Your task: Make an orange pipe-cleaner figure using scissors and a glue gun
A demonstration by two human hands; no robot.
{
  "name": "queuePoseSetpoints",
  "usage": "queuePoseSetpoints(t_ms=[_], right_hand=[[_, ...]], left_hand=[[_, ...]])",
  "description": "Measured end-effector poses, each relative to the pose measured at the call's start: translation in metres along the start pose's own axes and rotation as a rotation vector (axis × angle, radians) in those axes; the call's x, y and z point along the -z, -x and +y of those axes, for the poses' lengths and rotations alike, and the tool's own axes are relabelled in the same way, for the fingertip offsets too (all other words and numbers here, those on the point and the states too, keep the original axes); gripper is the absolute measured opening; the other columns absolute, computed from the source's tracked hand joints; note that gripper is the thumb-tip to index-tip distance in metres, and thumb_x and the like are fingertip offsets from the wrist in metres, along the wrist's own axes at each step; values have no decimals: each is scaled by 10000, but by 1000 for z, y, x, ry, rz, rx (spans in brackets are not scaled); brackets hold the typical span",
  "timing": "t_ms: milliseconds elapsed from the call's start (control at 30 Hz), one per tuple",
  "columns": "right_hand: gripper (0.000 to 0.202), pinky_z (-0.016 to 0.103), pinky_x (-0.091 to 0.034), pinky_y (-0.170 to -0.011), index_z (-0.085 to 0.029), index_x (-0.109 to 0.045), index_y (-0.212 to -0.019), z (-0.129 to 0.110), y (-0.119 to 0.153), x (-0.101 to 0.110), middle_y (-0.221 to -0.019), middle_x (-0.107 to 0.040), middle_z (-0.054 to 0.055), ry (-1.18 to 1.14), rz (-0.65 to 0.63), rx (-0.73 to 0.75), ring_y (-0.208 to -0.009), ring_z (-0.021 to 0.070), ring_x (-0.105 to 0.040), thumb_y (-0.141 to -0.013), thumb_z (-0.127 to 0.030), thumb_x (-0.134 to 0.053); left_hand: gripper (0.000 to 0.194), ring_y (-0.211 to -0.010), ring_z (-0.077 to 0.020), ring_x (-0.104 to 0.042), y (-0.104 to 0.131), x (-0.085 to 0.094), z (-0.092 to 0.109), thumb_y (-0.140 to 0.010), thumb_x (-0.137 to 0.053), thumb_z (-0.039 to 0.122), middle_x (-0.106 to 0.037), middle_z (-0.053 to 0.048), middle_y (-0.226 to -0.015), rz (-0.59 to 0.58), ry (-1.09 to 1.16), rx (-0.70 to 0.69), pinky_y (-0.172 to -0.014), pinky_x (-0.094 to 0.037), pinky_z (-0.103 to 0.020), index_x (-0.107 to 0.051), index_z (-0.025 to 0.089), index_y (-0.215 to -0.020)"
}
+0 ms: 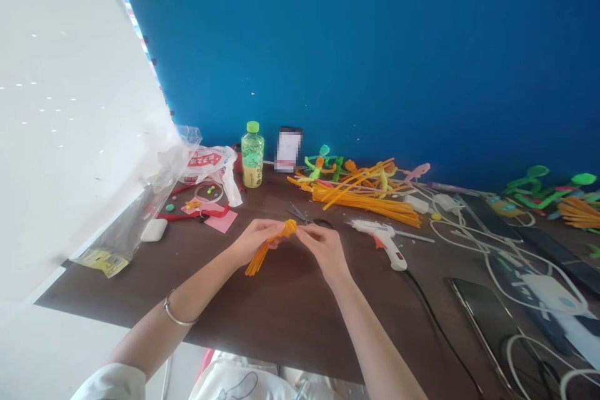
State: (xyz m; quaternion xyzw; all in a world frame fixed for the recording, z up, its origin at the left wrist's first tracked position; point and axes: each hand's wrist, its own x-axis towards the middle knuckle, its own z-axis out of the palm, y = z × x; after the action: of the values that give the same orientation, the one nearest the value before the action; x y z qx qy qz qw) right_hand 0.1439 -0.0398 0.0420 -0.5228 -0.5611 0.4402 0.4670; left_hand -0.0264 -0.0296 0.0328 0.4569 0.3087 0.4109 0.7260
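A small bundle of orange pipe cleaners (259, 257) is in my left hand (260, 239), whose fingers are closed round it. The loose ends hang down to the lower left, and the upper end is bent into a bunched knot (290, 225). My right hand (323, 249) is closed in a pinch at the right side of that knot; its fingertips partly hide what they grip. Just behind both hands lies a pair of scissors (300, 214) with grey blades. Right of them rests a white glue gun (382, 239) with an orange trigger.
Behind lies a pile of orange pipe cleaners (370, 203). A green-capped bottle (253, 159) and a propped phone (288, 150) stand by the blue wall. Plastic bags (209, 162), pink paper (222, 220) and a white case (154, 230) are left; phones (487, 319) and cables right.
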Motion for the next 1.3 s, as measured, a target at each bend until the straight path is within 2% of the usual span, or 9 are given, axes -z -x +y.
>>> queuePoseSetpoints(t_ms=[133,333,467,633,800,1000,1167,1300], right_hand=[[140,269,-454,-569,-192,-703,-714,0,5,-6,-710,-644,41,151,71,225,-652,169,-586,-708,-304,-618],[161,233,-404,-558,-217,-696,-793,-1,13,-11,-654,-610,19,544,222,625,-585,116,-548,-788,-208,-536],[157,240,-374,-550,-217,-685,-736,-3,16,-12,-596,-600,11,739,280,813,-536,103,-527,-783,-163,-545],[168,258,-428,-577,-220,-670,-873,-6,18,-12,-702,-639,38,572,248,799,-610,133,-577,-784,-181,-533],[164,285,-458,-597,-226,-647,-857,-8,20,-12,-740,-664,46,448,200,807,-661,157,-599,-787,-154,-518],[170,257,-404,-575,-209,-635,-885,-5,21,-10,-702,-647,33,600,206,936,-620,127,-572,-780,-114,-539],[201,268,-351,-581,-221,-625,-965,-1,25,-7,-714,-625,24,792,207,1010,-623,118,-558,-805,-149,-528],[261,279,-336,-594,-239,-600,-1034,1,25,-6,-738,-618,18,840,217,1037,-618,115,-547,-803,-144,-526]], left_hand=[[338,-496,-48,-328,1,-5,1,-724,-597,405,-415,15,-531,110,-132,-70,-473,-245,-202,-685,92,-815],[314,-566,-89,-439,3,-15,6,-660,-656,401,-575,-47,-639,295,-281,-124,-523,-354,-215,-699,110,-773],[271,-544,-89,-435,5,-18,6,-653,-666,379,-544,-21,-561,311,-313,-171,-525,-362,-217,-686,112,-700],[244,-527,-84,-431,4,-13,2,-670,-655,358,-520,-17,-565,216,-171,-180,-518,-357,-219,-676,115,-689],[232,-515,-75,-457,2,-10,1,-649,-675,346,-550,-22,-601,149,9,-152,-519,-369,-214,-668,116,-675],[277,-550,-79,-505,4,-9,2,-658,-684,298,-585,-12,-662,138,107,-171,-538,-391,-205,-634,152,-888],[243,-554,-83,-494,2,-4,-2,-634,-700,308,-579,-23,-658,124,120,-182,-536,-380,-215,-627,123,-774],[229,-522,-70,-457,1,-2,-2,-632,-700,310,-557,-12,-620,98,134,-197,-519,-347,-217,-629,120,-739]])
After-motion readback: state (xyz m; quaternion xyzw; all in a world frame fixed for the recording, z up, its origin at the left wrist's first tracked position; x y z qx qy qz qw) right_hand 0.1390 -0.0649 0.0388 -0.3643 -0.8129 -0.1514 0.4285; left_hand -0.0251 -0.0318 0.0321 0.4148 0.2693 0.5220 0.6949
